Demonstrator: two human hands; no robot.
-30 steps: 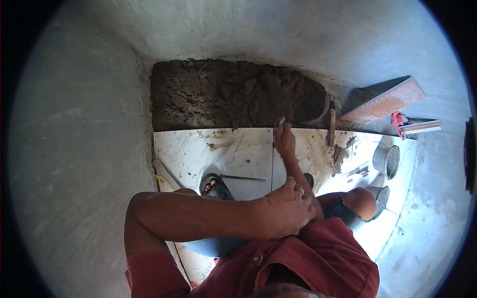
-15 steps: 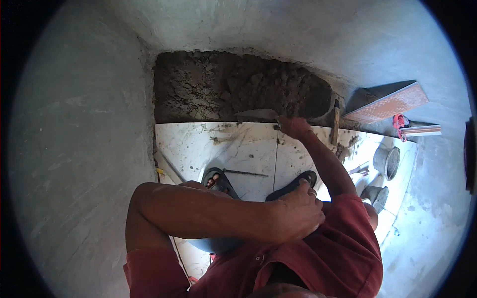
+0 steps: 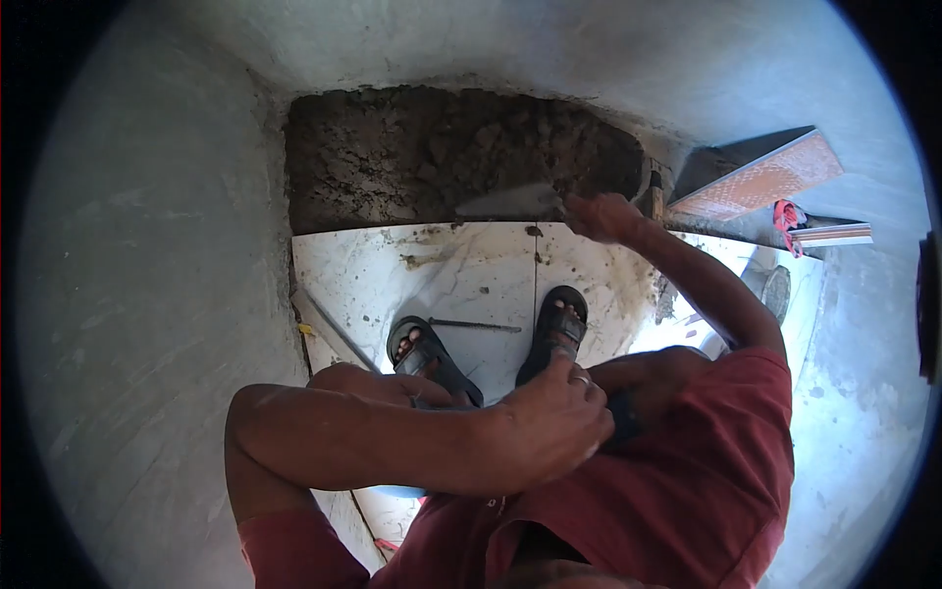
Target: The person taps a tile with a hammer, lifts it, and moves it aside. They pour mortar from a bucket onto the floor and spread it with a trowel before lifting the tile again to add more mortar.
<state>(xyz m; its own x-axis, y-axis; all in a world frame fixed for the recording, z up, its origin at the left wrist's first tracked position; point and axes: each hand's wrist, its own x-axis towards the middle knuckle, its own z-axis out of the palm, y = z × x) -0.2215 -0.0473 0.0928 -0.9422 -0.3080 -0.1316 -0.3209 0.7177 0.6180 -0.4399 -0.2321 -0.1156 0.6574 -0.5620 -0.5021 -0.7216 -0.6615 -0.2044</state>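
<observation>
My right hand grips a trowel, its blade blurred and pointing left. The blade is over the front edge of the dark, lumpy mortar, just behind the white marbled tiles. My left hand, with a ring on one finger, lies across in front of my body near my right leg. Its fingers curl downward, and what is under them is hidden. Between my sandalled feet a thin dark rod rests on the tiles.
Grey plastered walls close in on the left and back. A handled tool stands at the mortar's right end. Farther right are a leaning tile, tile strips with red string, and a bucket partly behind my arm.
My right hand and the trowel have shifted slightly right and up. My right knee and foot have moved, with the sandal now farther forward and left. My left hand has drifted left and down.
</observation>
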